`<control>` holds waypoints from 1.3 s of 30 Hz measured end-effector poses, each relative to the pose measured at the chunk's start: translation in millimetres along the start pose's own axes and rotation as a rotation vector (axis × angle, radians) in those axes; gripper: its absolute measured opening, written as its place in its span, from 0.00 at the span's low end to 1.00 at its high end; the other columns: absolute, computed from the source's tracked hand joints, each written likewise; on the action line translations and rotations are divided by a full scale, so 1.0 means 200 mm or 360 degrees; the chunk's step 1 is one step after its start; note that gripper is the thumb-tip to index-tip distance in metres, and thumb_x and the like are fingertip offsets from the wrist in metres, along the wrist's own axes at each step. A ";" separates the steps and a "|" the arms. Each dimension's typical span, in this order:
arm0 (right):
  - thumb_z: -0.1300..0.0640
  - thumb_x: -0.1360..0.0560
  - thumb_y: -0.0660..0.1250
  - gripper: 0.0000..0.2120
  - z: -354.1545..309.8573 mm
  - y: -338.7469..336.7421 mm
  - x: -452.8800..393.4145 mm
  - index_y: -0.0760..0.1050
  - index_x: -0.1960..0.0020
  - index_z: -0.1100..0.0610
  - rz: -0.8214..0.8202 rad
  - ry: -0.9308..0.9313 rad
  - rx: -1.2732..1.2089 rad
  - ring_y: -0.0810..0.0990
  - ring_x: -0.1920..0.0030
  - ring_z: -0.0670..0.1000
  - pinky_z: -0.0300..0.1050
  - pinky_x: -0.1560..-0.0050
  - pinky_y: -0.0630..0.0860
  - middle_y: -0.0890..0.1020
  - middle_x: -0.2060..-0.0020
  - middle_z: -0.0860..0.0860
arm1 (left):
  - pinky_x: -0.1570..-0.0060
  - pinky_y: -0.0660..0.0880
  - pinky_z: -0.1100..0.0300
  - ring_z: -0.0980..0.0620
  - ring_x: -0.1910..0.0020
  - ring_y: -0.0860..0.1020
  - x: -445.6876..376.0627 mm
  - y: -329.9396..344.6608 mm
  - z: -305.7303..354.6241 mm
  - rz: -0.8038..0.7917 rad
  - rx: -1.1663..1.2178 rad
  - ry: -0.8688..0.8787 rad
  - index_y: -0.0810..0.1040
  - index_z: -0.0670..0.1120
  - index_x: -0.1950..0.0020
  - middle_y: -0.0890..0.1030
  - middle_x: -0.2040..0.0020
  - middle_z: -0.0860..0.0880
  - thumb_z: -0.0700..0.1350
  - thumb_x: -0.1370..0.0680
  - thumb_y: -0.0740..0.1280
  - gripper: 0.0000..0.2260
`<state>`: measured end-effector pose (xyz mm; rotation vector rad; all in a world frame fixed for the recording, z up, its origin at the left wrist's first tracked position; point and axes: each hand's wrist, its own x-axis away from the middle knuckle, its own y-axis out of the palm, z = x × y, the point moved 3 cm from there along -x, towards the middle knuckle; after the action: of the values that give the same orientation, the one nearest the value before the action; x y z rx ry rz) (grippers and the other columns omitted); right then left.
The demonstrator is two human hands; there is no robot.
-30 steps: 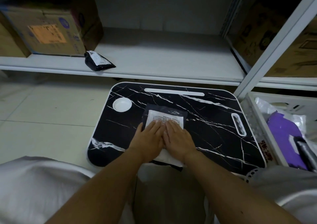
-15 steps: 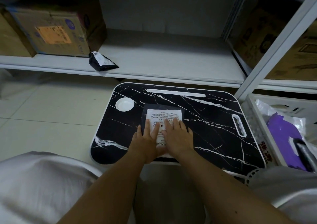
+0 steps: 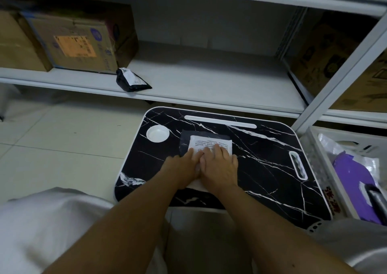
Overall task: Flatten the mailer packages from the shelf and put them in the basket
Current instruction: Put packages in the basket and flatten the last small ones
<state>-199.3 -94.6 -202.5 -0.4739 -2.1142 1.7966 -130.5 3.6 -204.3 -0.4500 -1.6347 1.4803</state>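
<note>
Your left hand (image 3: 184, 170) and right hand (image 3: 219, 164), spread half a second ago, now press flat, side by side, on the black mailer (image 3: 206, 142) at the lap desk's (image 3: 272, 169) centre, so flattening continues; the basket (image 3: 314, 148) waits beside the right edge

Your left hand (image 3: 184, 169) and right hand (image 3: 219, 166) lie flat, palms down — side by side, touching, fingers straight.
</note>
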 end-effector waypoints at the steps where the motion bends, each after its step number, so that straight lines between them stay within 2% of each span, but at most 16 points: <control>1: 0.45 0.18 0.46 0.22 -0.01 -0.01 -0.02 0.62 0.27 0.49 0.0006 0.0007 0.0006 0.58 0.26 0.52 0.61 0.27 0.52 0.62 0.26 0.52 | 0.35 0.67 0.41 0.38 0.31 0.67 0.00 -0.03 -0.03 0.0026 -0.0155 0.0065 0.44 0.52 0.22 0.53 0.22 0.44 0.57 0.18 0.53 0.29; 3: 0.45 0.17 0.46 0.22 -0.05 -0.04 -0.05 0.63 0.27 0.50 0.0026 0.0005 0.0010 0.58 0.26 0.52 0.61 0.26 0.50 0.63 0.26 0.52 | 0.31 0.62 0.41 0.40 0.27 0.64 0.00 -0.08 -0.09 0.0067 -0.0300 0.0118 0.46 0.51 0.22 0.57 0.23 0.44 0.56 0.18 0.54 0.28; 9: 0.47 0.17 0.48 0.21 -0.17 -0.14 -0.17 0.66 0.29 0.52 0.0110 -0.0062 0.0018 0.61 0.27 0.53 0.60 0.26 0.51 0.65 0.27 0.53 | 0.28 0.57 0.44 0.45 0.24 0.58 -0.02 -0.26 -0.29 0.0179 -0.0124 -0.0033 0.50 0.50 0.21 0.59 0.23 0.44 0.58 0.17 0.46 0.26; 14: 0.49 0.17 0.51 0.19 -0.30 -0.19 -0.34 0.68 0.30 0.54 0.0218 -0.0203 0.0029 0.64 0.29 0.54 0.58 0.28 0.58 0.68 0.29 0.53 | 0.30 0.63 0.48 0.45 0.27 0.63 -0.07 -0.40 -0.50 0.0348 -0.0072 -0.0173 0.54 0.47 0.22 0.64 0.25 0.44 0.55 0.17 0.51 0.25; 19: 0.53 0.18 0.54 0.16 -0.49 -0.16 -0.53 0.70 0.34 0.55 0.0261 -0.0365 0.0018 0.68 0.34 0.55 0.54 0.35 0.66 0.70 0.31 0.52 | 0.42 0.69 0.49 0.43 0.38 0.72 -0.11 -0.45 -0.76 0.0463 0.0196 -0.0458 0.67 0.45 0.32 0.73 0.36 0.43 0.50 0.18 0.55 0.17; 24: 0.56 0.20 0.58 0.16 -0.69 -0.10 -0.70 0.71 0.34 0.57 0.0262 -0.0523 -0.0020 0.70 0.35 0.57 0.53 0.40 0.70 0.68 0.28 0.53 | 0.41 0.70 0.47 0.40 0.37 0.71 -0.18 -0.44 -0.97 0.0479 0.0441 -0.0683 0.67 0.41 0.33 0.71 0.35 0.40 0.44 0.19 0.58 0.16; 27: 0.57 0.21 0.59 0.17 -0.79 -0.08 -0.81 0.69 0.32 0.57 0.0217 -0.0638 0.0030 0.69 0.34 0.57 0.53 0.42 0.71 0.63 0.25 0.52 | 0.40 0.70 0.46 0.40 0.36 0.70 -0.23 -0.42 -1.09 0.0548 0.0583 -0.0814 0.67 0.40 0.33 0.71 0.35 0.40 0.40 0.21 0.57 0.16; 30: 0.58 0.23 0.62 0.21 -0.91 -0.06 -0.92 0.66 0.31 0.55 0.0189 -0.0752 0.0098 0.67 0.34 0.57 0.51 0.44 0.70 0.57 0.23 0.51 | 0.38 0.69 0.47 0.41 0.35 0.69 -0.28 -0.40 -1.19 0.0668 0.0677 -0.0897 0.66 0.41 0.30 0.70 0.33 0.41 0.38 0.21 0.56 0.19; 34: 0.60 0.25 0.63 0.27 -1.05 -0.02 -1.08 0.62 0.27 0.51 0.0133 -0.0826 0.0150 0.64 0.32 0.57 0.51 0.42 0.69 0.52 0.22 0.52 | 0.35 0.68 0.49 0.43 0.31 0.67 -0.37 -0.37 -1.29 0.0794 0.0781 -0.0911 0.64 0.42 0.27 0.67 0.29 0.43 0.37 0.22 0.57 0.23; 39: 0.57 0.23 0.63 0.26 -1.17 0.07 -1.20 0.63 0.26 0.47 0.0103 -0.0883 0.0174 0.64 0.31 0.56 0.53 0.40 0.69 0.51 0.21 0.52 | 0.34 0.68 0.50 0.44 0.30 0.67 -0.42 -0.31 -1.37 0.0798 0.0890 -0.0973 0.67 0.42 0.28 0.67 0.28 0.44 0.36 0.24 0.60 0.23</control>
<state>120.5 4.2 -188.6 -0.0061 -2.3382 2.2678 148.2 97.4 -195.9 -0.0811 -1.4938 2.5458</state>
